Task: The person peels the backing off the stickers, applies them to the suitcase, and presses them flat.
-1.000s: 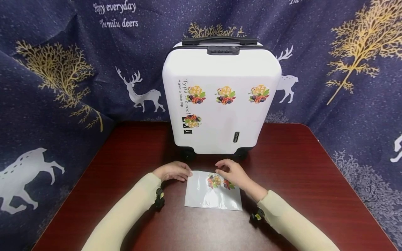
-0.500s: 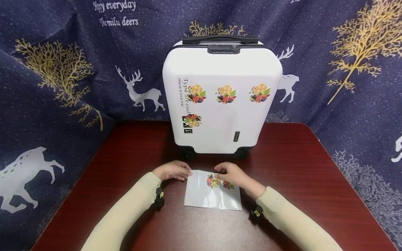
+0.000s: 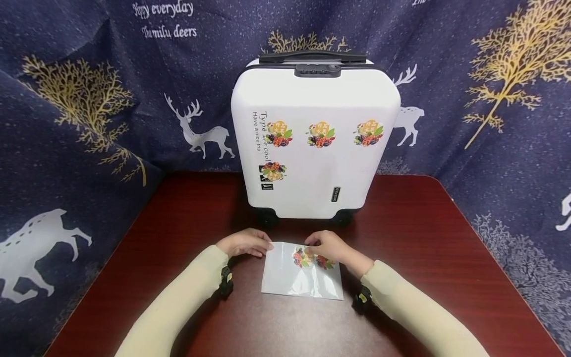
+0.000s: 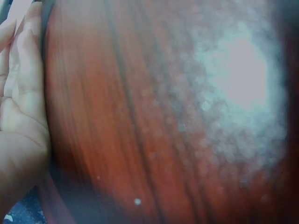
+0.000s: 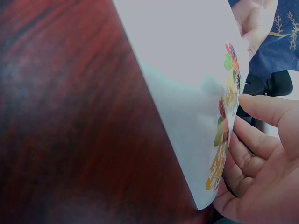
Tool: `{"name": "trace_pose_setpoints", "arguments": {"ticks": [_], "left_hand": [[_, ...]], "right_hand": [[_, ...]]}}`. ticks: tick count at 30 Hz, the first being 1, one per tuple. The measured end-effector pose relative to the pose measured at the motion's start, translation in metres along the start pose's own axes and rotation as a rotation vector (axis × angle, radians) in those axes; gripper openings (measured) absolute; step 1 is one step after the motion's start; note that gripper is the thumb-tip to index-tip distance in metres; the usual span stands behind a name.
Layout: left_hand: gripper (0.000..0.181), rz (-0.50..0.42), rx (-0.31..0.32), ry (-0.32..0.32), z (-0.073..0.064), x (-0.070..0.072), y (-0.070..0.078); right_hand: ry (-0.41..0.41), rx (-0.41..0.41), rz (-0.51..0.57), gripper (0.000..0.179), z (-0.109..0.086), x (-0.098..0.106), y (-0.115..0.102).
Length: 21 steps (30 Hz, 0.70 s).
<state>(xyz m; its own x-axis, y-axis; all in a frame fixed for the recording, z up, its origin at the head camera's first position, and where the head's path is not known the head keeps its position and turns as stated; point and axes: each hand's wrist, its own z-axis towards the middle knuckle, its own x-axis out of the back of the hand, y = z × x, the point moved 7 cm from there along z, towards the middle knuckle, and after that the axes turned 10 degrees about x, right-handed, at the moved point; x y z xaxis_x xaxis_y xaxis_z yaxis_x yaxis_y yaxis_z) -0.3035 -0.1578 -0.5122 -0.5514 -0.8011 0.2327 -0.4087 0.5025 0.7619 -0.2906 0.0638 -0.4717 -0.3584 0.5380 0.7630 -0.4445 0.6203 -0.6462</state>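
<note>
Your L hand (image 3: 245, 243) pinches the sheet (image 3: 281, 277) at its far L corner, thumb on top. Your R hand (image 3: 332, 248) grips the far edge, thumb at the 2 fruit stickers (image 3: 300, 258); can't tell if 1 is lifted. Sheet's on the table (image 3: 267, 327), in front of the upright case (image 3: 308, 181) w/ 4 matching prints (image 3: 321, 135).

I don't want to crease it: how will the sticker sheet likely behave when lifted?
Probably floppy: the sticker sheet has thin edges and uneven, rippled glare. Likely light for its size, since it shows hardly any thickness. Perhaps slightly slippery, as its surface looks glossy.
</note>
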Motion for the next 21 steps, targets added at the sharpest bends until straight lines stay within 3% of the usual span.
{"name": "trace_pose_setpoints", "arguments": {"ticks": [21], "left_hand": [[0.023, -0.015, -0.013, -0.043, 0.0016, -0.0012, 0.001]], "right_hand": [[0.028, 0.003, 0.045, 0.01, -0.0014, -0.0037, 0.0009]]}}
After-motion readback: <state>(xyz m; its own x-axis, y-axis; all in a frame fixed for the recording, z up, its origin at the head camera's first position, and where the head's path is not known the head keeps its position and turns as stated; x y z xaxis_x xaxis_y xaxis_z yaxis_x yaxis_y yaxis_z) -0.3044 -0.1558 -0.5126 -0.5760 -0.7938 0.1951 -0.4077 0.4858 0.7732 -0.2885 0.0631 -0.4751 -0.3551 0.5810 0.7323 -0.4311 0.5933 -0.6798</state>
